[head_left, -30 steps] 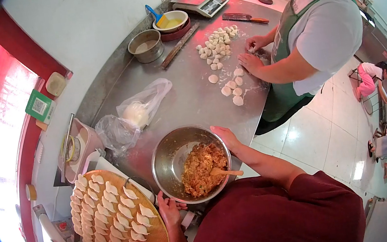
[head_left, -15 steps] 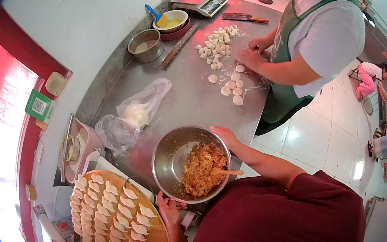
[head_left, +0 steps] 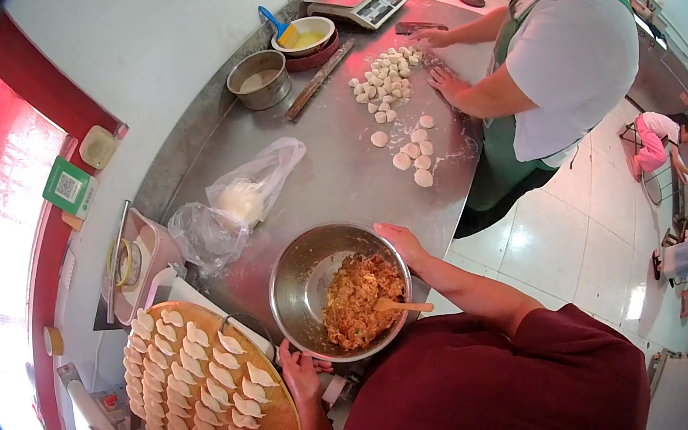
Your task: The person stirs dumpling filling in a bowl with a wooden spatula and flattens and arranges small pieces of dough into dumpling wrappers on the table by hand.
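Note:
A steel mixing bowl [head_left: 291,310] of reddish-brown minced filling [head_left: 360,296] sits at the table's near edge, close to my body. A wooden spoon [head_left: 401,305] is stuck in the filling, its handle over the near right rim. My right hand [head_left: 406,246] grips the bowl's right side, with the fingers along the outside. My left hand [head_left: 301,372] holds the bowl low on its left, palm partly upward; some fingertips are hidden by the bowl. Beside it, a round wooden tray [head_left: 279,426] carries rows of folded dumplings [head_left: 202,393].
Across the steel table [head_left: 328,164], a co-worker in a green apron [head_left: 517,133] works beside small dough pieces [head_left: 382,78]. A plastic bag with dough [head_left: 241,201], a metal pot [head_left: 259,82], a wooden stick [head_left: 321,82] and a scale [head_left: 358,2] stand farther back.
The co-worker's hands have spread apart, one reaching farther across the table towards the cleaver's handle. My hands, the bowl and the tray stay in place.

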Motion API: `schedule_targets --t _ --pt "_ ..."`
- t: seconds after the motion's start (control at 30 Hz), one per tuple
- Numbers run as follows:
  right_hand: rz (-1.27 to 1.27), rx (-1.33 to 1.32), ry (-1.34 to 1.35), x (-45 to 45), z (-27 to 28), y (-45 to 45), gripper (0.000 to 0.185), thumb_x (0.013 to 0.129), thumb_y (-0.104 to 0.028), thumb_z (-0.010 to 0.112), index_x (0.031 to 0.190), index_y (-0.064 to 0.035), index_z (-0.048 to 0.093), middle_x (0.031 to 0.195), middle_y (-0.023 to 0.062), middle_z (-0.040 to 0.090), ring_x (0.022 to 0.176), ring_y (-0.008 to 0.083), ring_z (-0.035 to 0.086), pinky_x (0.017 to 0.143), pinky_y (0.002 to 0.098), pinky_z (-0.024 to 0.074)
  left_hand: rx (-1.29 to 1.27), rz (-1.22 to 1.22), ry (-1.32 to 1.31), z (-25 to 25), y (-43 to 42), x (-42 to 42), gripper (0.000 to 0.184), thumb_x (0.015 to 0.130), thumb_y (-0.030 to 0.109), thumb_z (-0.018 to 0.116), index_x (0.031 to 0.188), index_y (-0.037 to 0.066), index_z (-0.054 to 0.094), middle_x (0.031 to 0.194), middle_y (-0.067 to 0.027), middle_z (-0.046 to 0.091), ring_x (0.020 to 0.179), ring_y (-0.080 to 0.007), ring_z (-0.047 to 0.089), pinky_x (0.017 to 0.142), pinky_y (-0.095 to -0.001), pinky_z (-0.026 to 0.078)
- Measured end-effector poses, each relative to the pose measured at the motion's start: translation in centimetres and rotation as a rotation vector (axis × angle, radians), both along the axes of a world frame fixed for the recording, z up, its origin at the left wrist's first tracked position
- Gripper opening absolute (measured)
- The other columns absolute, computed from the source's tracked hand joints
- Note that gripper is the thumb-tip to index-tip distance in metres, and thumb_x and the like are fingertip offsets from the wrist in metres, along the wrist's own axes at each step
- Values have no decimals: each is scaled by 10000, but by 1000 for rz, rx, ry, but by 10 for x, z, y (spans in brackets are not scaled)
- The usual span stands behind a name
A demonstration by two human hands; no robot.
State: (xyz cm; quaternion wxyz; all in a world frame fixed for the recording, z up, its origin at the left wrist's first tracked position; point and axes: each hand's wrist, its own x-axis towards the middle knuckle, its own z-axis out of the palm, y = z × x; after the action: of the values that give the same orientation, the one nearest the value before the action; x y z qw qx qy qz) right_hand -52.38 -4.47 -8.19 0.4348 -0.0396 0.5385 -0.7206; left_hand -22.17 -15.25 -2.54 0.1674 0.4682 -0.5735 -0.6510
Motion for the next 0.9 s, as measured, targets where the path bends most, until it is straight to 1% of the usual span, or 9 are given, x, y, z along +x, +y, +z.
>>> schedule_targets --t 0.03,0.37,0.67,0.87,0.9 --pt "-2 -1 4 0 0 0 387 883 -353 580 1020 7 618 881 31 623 774 106 558 712 247 454 11 0 4 -2 -1 1 454 906 -22 366 1337 5 229 842 -162 550 542 -190 588 464 -306 517" --pt "-12 10 18 1 3 -1 359 884 -347 580 984 -5 623 847 15 614 748 97 547 692 244 448 19 -15 -16 4 0 -2 446 910 -23 360 1336 9 233 839 -159 549 544 -182 586 471 -298 514" --pt "-12 3 3 0 4 -1 372 881 -341 586 1012 6 621 864 27 624 765 99 559 701 241 457 21 -5 -25 1 -1 -1 451 913 -24 357 1343 11 229 841 -157 551 546 -179 586 471 -296 514" --pt "-24 -38 -57 0 1 -1 342 881 -327 592 997 -7 627 860 29 629 753 103 575 683 241 470 1 -12 -24 4 0 -2 438 913 -22 355 1335 10 242 834 -155 555 543 -179 588 468 -294 515" --pt "-18 -39 -62 0 2 -1 324 892 -322 576 989 -17 622 856 24 627 750 98 575 679 240 472 6 -15 -22 4 0 -2 436 913 -21 356 1333 10 244 833 -155 556 542 -179 588 467 -294 515"
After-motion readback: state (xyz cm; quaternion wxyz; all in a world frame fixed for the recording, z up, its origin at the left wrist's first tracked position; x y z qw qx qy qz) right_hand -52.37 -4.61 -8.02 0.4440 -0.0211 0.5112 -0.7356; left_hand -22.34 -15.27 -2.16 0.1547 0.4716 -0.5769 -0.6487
